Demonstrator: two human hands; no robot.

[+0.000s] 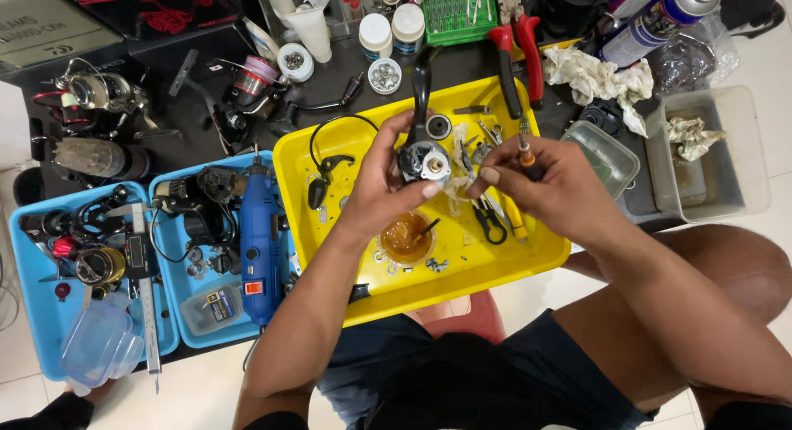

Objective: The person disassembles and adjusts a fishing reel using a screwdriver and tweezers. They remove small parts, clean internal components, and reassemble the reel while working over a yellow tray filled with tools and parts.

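My left hand grips a black and silver fishing reel body above the yellow tray; the reel's black stem points away from me. My right hand is closed around a small screwdriver with an orange and black handle, its metal tip pointing up and away, just right of the reel. The fingertips of both hands nearly meet at the reel. Below the hands, a small round tub of amber grease with a brush in it sits on the tray, among small metal parts, a black bail wire and black snips.
Two blue trays at left hold reel parts, a blue rotary tool and a caliper. Red-handled pliers, crumpled rags, spray cans, small jars and clear plastic tubs lie around. My knees are below the tray.
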